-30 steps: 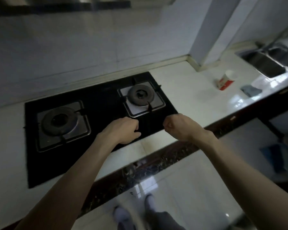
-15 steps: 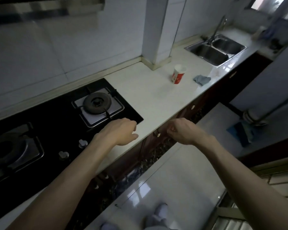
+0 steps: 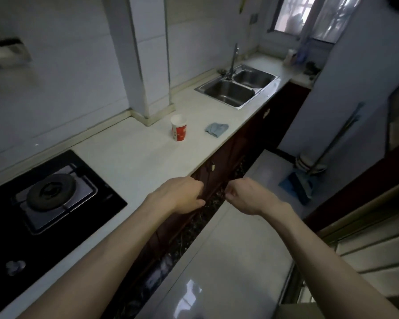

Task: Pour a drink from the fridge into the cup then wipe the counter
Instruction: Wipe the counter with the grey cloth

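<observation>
A red and white paper cup [image 3: 179, 128] stands upright on the white counter [image 3: 134, 155], near the base of a wall pillar. A small grey-blue cloth [image 3: 216, 129] lies crumpled to the cup's right, close to the counter's front edge. My left hand [image 3: 180, 194] hovers over the front edge of the counter with its fingers curled and holds nothing. My right hand [image 3: 247, 195] is level with it, out over the floor, also curled and empty. Both hands are well short of the cup and cloth. No drink container is in view.
A black gas stove [image 3: 51, 192] fills the counter at the left. A double steel sink [image 3: 230, 92] with a faucet [image 3: 233, 61] lies beyond the cloth. Dark cabinet doors run below the counter. A broom and dustpan [image 3: 297, 183] lean against a tall white surface at the right.
The view has swung right along the counter, from the stove toward the cup, cloth and sink. Both hands kept their curled shape and now sit over the counter edge and floor.
</observation>
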The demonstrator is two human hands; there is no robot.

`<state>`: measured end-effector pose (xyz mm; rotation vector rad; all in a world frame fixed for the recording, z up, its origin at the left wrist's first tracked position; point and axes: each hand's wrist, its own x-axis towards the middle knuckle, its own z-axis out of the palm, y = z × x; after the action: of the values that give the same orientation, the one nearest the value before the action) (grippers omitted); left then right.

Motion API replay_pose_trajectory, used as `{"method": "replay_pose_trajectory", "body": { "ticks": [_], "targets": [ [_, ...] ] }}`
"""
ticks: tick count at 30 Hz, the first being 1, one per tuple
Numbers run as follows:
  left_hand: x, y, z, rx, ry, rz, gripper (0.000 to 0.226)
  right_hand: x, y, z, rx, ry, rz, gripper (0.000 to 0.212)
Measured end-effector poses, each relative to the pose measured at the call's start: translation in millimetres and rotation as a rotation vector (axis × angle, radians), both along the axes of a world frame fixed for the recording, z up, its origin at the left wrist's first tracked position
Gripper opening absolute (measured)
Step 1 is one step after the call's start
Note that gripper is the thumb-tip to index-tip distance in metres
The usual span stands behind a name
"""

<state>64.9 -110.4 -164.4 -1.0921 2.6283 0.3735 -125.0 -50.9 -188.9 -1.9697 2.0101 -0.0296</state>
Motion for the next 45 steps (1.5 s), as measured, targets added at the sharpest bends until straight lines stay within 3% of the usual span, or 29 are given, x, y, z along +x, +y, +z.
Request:
{"method": "replay_pose_trajectory", "body": {
  "ticks": [11, 21, 27, 36, 45],
  "targets": [
    [-97, -37, -2, -0.011, -0.003, -0.116, 0.031, -92, -10, -5, 0.031, -0.016, -0.156, 0.033],
    [-149, -143, -32, 0.050, -0.023, -0.085, 0.033, -138, -119, -13, 0.067, 0.060, -0.079, 0.031],
    [-178, -219, -41, 0.076, 0.052, -0.001, 0.034, -172, -205, -5, 0.147, 0.039, -0.054, 0.033],
    [-168, -285, -64, 0.172, -0.034, 0.156, 0.043, -182, -311, -30, 0.211, 0.017, 0.103, 0.032],
    [-169, -333, -75, 0.229, -0.021, 0.456, 0.041, -199, -416, -63, 0.198, -0.015, 0.396, 0.034]
  ]
}}
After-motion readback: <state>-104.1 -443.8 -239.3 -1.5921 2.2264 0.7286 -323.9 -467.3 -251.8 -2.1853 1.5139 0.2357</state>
